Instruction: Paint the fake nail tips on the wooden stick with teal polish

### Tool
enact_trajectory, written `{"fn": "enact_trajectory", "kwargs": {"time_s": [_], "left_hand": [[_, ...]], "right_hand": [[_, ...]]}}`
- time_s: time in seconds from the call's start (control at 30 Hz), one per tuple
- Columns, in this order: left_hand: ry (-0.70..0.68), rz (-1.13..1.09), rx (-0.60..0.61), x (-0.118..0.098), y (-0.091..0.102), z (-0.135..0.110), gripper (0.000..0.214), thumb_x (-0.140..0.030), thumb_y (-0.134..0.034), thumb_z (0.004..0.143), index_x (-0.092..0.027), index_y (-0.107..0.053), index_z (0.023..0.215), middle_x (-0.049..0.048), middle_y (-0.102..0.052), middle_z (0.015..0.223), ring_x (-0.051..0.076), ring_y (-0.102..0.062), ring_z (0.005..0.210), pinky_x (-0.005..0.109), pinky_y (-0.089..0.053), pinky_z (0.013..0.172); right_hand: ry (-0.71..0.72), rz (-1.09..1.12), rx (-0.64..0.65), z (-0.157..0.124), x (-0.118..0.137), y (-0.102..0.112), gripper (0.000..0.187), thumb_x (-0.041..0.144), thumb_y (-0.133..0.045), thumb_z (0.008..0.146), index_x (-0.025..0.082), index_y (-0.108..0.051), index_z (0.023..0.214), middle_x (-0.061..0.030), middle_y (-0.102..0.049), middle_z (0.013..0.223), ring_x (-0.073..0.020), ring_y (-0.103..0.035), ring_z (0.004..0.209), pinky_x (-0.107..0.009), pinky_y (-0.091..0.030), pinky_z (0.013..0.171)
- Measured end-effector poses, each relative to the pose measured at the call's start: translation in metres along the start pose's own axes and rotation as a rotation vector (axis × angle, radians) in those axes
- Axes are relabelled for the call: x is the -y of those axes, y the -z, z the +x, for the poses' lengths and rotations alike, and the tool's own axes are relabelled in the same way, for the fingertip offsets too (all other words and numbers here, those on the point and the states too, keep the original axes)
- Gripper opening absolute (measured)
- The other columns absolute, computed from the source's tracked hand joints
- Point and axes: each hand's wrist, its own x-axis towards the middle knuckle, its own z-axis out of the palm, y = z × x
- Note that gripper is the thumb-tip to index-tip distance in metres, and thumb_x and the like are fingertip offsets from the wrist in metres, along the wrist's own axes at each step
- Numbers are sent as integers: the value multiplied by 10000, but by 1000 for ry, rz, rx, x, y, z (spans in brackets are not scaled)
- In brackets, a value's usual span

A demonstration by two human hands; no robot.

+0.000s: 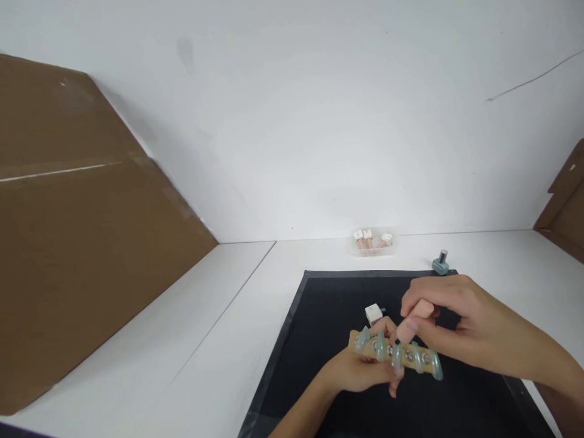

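Observation:
My left hand (353,371) is closed around a tan bar (387,351) that lies sideways and dips a little to the right. Round metal screw-like pieces sit along its face, with several translucent green curved strips crossing it. Above the bar, my right hand (449,319) pinches a short pink handle (417,319), slanted with its lower end at the bar. The tip of this handle is hidden, so I cannot tell whether it touches a screw-like piece. Just behind my left fingers, a white block (373,313) with a small dark green bit beside it is on the black mat (333,304).
At the back, a clear plastic tray (374,250) holds three pink pieces with white block heads. A grey-green block with a metal post (440,264) stands at the mat's far right corner. Brown boards (91,231) flank the white table (191,340), with a white wall behind.

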Motion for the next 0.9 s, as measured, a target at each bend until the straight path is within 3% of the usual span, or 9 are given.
{"fn": "enact_trajectory", "kwargs": {"time_s": [0.17,0.37,0.57,0.73,0.9], "left_hand": [[-9,41,5,-4,-1,2,438,-449,-688,719,-186,-360,845,-65,-553,596,49,-538,500,196,-472,533],[-38,-1,4,2,1,0,420,-405,-701,723,-195,-356,837,-80,-533,601,45,-523,475,190,-468,502],[-29,47,-4,-3,2,1,421,-424,-693,725,-187,-367,846,-64,-550,595,59,-542,499,204,-469,529],[-37,46,-8,1,3,0,425,-427,-697,719,-187,-367,837,-72,-545,586,48,-524,469,180,-444,485],[-35,59,-15,1,5,0,417,-436,-681,732,-185,-366,840,-65,-556,566,56,-539,478,195,-456,517]], "right_hand": [[-23,-23,126,2,3,2,211,172,-495,861,184,-538,655,30,-570,629,-75,-483,513,-186,-353,460],[-85,-15,35,4,2,0,173,216,-500,875,189,-589,728,9,-601,696,-94,-515,554,-200,-365,468],[-2,20,150,4,5,4,229,210,-526,877,175,-560,653,27,-586,660,-74,-514,559,-179,-373,492],[-56,-30,39,3,2,4,214,290,-508,903,187,-607,743,18,-586,685,-82,-492,546,-191,-341,461],[9,18,145,2,4,5,234,260,-541,894,184,-597,680,27,-575,664,-84,-525,586,-186,-385,523]]}}
